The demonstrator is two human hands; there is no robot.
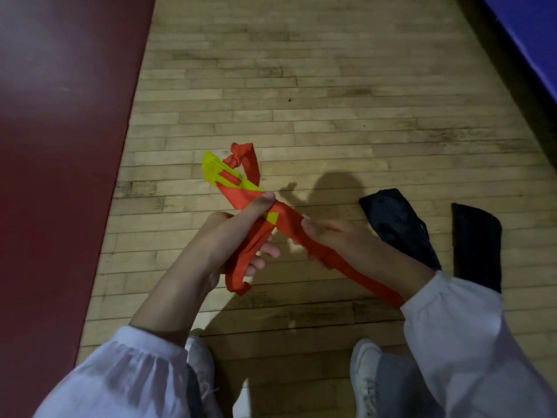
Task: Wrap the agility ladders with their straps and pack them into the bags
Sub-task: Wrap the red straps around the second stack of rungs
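Left hand [238, 233] is gripping the stacked yellow ladder rungs [217, 170] in the air above the floor [331, 101]. Its fingers [266, 251] are curling under the stack and its thumb is pressing the orange strap [289, 218] onto it. The long axis is pointing away from me, up-left. Right hand [340, 242] is clamping the strap's free run, which is trailing toward my right. Judgement: the next turn is going across that axis, with the right hand leading. The black bags [398, 227] are lying on the floor beyond my right hand.
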